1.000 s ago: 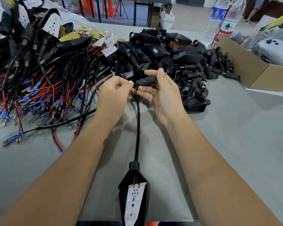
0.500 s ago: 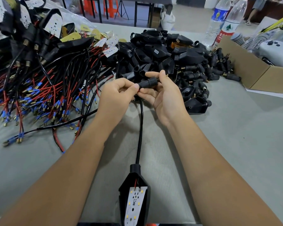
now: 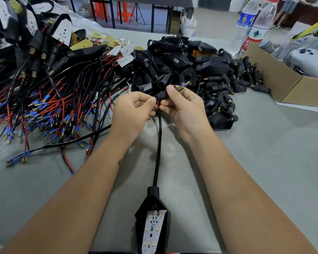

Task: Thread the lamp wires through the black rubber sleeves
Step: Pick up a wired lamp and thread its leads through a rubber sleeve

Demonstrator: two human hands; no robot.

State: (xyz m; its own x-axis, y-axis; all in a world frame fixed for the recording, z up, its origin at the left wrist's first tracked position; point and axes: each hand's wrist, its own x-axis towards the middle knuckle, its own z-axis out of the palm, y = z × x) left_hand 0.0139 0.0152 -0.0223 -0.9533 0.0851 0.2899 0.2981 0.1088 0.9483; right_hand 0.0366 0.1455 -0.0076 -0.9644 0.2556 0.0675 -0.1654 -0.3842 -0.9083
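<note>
A black lamp housing [image 3: 152, 213] with a white LED board lies near the front table edge, and its black cable [image 3: 159, 143] runs up to my hands. My left hand [image 3: 132, 110] pinches the red and black wires [image 3: 156, 105] where they leave the cable. My right hand [image 3: 184, 109] holds a black rubber sleeve [image 3: 163, 94] with a brass threaded end. A blue-tipped wire end [image 3: 185, 84] sticks out past the brass thread. The wires enter the sleeve's near end between my two thumbs.
A tangle of red and black wired lamps [image 3: 44, 99] covers the left of the grey table. A heap of black housings and sleeves [image 3: 191, 65] lies behind my hands. A cardboard box [image 3: 286, 85] and two water bottles [image 3: 253, 28] stand at the back right.
The sleeve has tilted so its brass end points up and right. The red and black wires show between my thumbs, and a blue wire tip has come out of the brass end.
</note>
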